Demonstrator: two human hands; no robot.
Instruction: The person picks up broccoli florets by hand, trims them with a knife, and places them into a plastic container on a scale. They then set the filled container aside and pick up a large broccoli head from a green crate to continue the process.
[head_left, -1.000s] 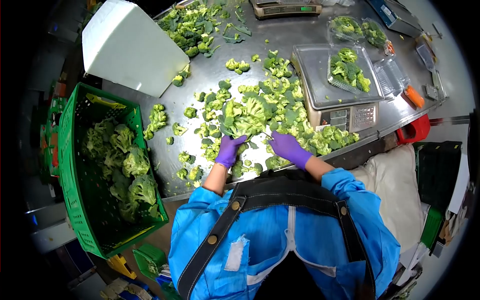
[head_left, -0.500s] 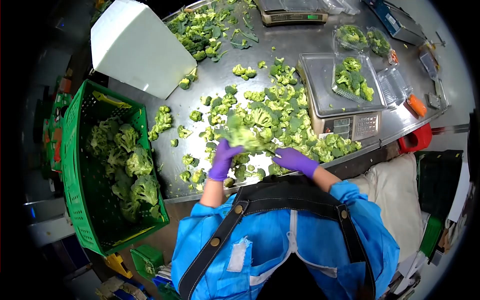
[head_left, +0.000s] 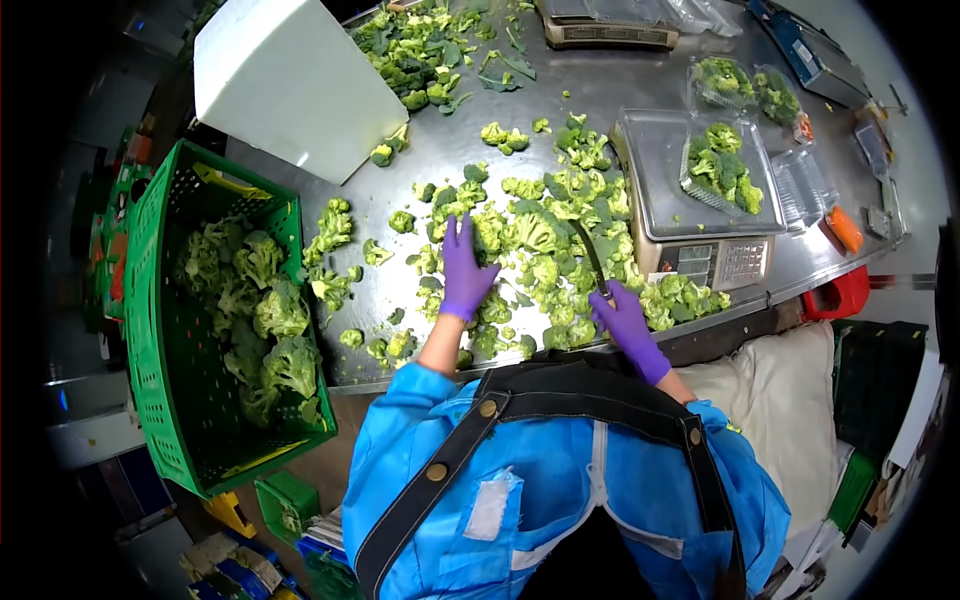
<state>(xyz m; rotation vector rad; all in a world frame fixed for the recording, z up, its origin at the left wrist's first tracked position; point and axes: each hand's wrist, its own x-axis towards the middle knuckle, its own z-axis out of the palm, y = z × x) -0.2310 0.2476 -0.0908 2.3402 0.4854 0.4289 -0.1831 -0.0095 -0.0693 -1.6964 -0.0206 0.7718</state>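
Purple gloves cover both hands. My left hand (head_left: 465,272) is spread over the steel table at the left side of a heap of broccoli florets (head_left: 540,232), with nothing in its fingers. My right hand (head_left: 622,318) is closed around the handle of a knife (head_left: 591,252). The dark, curved blade points up and away across the florets. Loose florets lie around both hands, and another bunch of florets (head_left: 682,303) sits just right of my right hand, by the table's front edge.
A green crate (head_left: 160,330) holding broccoli heads stands left of the table (head_left: 345,365). A white box (head_left: 290,85) leans over the table's far left. On the right, a scale (head_left: 650,215) carries a clear tray of florets (head_left: 722,170). An orange item (head_left: 845,230) lies farther right.
The blurred broccoli piece between my hands is no longer held. My left hand has opened and moved up. My right hand has moved right, its knife blade now clearly visible. The view shifted slightly.
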